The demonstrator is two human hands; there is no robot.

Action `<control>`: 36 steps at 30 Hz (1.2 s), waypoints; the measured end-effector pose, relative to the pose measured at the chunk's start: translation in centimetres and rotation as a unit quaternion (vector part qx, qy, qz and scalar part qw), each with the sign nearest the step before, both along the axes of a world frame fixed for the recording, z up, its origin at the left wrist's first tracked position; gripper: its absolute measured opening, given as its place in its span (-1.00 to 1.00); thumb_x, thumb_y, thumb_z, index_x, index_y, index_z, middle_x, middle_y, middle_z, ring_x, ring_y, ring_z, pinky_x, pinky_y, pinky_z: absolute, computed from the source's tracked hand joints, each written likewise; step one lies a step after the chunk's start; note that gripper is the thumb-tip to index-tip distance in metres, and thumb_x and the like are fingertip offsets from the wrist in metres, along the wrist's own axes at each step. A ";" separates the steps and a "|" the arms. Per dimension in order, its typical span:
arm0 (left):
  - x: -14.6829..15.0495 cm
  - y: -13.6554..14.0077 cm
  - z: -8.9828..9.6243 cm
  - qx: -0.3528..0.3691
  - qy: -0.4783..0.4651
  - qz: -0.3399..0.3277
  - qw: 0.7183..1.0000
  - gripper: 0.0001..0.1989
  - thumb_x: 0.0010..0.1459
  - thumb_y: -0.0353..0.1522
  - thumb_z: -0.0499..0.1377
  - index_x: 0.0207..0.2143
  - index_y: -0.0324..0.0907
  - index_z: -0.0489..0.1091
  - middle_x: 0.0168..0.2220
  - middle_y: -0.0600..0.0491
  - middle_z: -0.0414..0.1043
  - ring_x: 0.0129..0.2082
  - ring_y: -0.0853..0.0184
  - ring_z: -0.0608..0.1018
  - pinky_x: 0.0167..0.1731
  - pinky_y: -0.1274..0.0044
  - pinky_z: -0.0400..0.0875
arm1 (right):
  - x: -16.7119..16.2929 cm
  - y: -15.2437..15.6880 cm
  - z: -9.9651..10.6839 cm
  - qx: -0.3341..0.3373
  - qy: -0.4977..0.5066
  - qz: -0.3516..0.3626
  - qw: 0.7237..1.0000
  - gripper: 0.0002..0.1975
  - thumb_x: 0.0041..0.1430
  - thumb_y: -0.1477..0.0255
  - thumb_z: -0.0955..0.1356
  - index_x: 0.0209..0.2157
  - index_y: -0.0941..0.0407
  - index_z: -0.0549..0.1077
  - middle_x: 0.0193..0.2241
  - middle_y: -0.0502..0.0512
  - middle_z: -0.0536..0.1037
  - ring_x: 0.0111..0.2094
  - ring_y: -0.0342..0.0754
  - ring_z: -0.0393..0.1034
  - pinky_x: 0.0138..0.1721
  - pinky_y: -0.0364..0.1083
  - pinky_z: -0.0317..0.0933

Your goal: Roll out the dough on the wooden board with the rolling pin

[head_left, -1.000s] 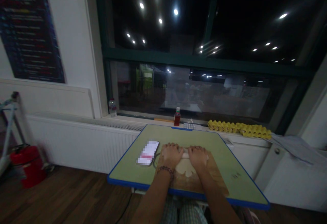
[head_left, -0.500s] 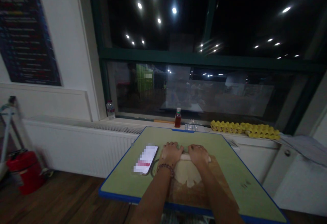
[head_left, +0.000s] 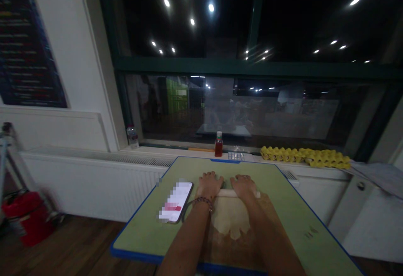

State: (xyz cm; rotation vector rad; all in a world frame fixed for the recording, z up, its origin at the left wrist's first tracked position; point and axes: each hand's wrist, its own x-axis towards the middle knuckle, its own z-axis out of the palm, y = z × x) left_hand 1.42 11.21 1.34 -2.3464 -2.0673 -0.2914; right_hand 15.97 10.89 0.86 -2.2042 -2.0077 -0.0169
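A pale rolling pin [head_left: 227, 193] lies crosswise near the far edge of a flattened sheet of dough [head_left: 229, 216]. The dough has a ragged near edge and rests on a wooden board [head_left: 271, 214]. Over the pin's left part, my left hand [head_left: 209, 185] presses with its palm, fingers spread and pointing away from me. A beaded bracelet [head_left: 203, 201] circles that wrist. My right hand [head_left: 244, 186] lies over the pin's right part, its fingers stretched forward; the pin's right end sticks out beside it. Neither hand is wrapped round the pin.
The board sits on a green table [head_left: 147, 221] with a blue rim. Left of my hands lies a phone [head_left: 179, 200]. Along the windowsill stand a bottle of red liquid [head_left: 218, 145], a water bottle [head_left: 132, 136] and yellow egg trays [head_left: 305, 157]. A red fire extinguisher [head_left: 30, 217] is on the floor.
Both hands stay on the rolling pin, their fingers now stretched out flatter and farther beyond it. More of the dough shows behind the pin's near side. The view has shifted slightly.
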 end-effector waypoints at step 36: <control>0.4 0.1 -0.3 0.031 -0.015 0.021 0.999 -0.54 0.32 -0.18 -0.09 0.02 -0.24 0.43 0.03 -0.22 0.44 0.06 0.07 0.42 0.01 0.27 0.26 | -0.1 -0.8 0.3 -0.002 -0.073 0.053 0.996 -0.56 0.35 0.35 0.09 -0.01 0.10 0.51 0.02 0.24 0.52 0.09 0.16 0.32 -0.01 0.09 0.18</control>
